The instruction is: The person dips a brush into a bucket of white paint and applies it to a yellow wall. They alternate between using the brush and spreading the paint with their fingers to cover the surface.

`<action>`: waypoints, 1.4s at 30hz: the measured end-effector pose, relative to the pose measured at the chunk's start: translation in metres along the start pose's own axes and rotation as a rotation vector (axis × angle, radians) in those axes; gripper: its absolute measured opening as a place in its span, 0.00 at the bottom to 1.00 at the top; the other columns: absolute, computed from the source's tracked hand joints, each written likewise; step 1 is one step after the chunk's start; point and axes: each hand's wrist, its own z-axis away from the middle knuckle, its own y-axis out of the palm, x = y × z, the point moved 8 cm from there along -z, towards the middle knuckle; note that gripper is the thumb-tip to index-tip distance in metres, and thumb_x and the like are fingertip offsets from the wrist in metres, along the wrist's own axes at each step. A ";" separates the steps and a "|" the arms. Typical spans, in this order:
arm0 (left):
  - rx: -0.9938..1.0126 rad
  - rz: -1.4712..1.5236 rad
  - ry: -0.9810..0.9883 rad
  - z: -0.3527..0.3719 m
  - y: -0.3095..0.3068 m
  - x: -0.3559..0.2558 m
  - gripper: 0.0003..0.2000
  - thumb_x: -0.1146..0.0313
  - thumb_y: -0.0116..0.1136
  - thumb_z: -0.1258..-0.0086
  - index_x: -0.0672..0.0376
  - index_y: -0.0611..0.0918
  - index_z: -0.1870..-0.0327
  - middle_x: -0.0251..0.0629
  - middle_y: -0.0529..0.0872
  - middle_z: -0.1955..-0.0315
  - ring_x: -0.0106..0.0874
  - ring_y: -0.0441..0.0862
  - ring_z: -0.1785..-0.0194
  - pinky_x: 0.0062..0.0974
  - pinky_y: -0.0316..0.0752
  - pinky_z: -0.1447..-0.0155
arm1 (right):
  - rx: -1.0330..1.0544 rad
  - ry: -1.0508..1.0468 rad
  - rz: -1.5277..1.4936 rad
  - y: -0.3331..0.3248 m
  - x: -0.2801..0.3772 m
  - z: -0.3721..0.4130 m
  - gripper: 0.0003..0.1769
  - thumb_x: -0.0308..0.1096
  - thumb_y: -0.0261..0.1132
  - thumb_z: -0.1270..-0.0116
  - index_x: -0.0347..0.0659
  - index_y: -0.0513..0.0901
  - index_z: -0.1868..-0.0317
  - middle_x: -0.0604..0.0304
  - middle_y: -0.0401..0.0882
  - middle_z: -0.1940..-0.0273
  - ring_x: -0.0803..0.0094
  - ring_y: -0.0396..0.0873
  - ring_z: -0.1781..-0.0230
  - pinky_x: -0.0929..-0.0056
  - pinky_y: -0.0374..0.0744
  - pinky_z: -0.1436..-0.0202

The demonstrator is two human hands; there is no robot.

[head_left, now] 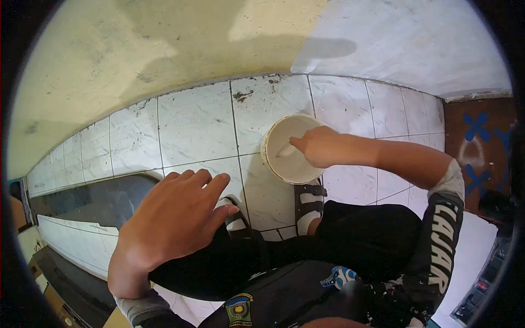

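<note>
A white bucket (268, 158) with a stained rim stands on the tiled floor in front of my feet. My right hand (317, 146) reaches over its right rim, the fingers curled together and pointing down inside. Beside the fingertips a pale, elongated shape (285, 150) shows in the bucket; whether the hand grips it is hard to make out. My left hand (178, 216) hovers over my left leg, back upward, with thumb and fingers apart and nothing in it.
Behind the bucket runs a wall (191, 49), yellow at left and whitish at right. A dark, shiny panel (93, 199) lies at left. At right stands a brown door (476, 147) with blue marks. My sandalled foot (310, 208) is close to the bucket.
</note>
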 end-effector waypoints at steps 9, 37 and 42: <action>0.011 -0.007 0.021 -0.003 0.000 0.000 0.22 0.55 0.59 0.22 0.63 0.78 0.38 0.51 0.86 0.52 0.50 0.83 0.47 0.44 0.76 0.40 | -0.096 0.041 0.021 0.050 -0.014 -0.052 0.33 0.23 0.62 0.40 0.30 0.74 0.31 0.40 0.87 0.58 0.45 0.88 0.56 0.51 0.86 0.55; 0.027 0.015 0.107 -0.018 -0.001 0.008 0.22 0.55 0.59 0.23 0.63 0.79 0.38 0.51 0.85 0.56 0.51 0.83 0.49 0.45 0.77 0.44 | 0.006 0.108 -1.305 0.056 -0.130 0.079 0.10 0.33 0.64 0.30 0.33 0.85 0.58 0.59 0.81 0.74 0.77 0.72 0.81 0.77 0.68 0.80; 0.021 -0.007 0.140 -0.026 -0.003 0.008 0.23 0.54 0.58 0.22 0.63 0.79 0.38 0.52 0.86 0.56 0.52 0.83 0.50 0.46 0.78 0.45 | -0.336 0.011 -1.978 0.113 -0.111 0.091 0.10 0.34 0.65 0.30 0.36 0.81 0.54 0.64 0.75 0.77 0.81 0.65 0.85 0.79 0.62 0.84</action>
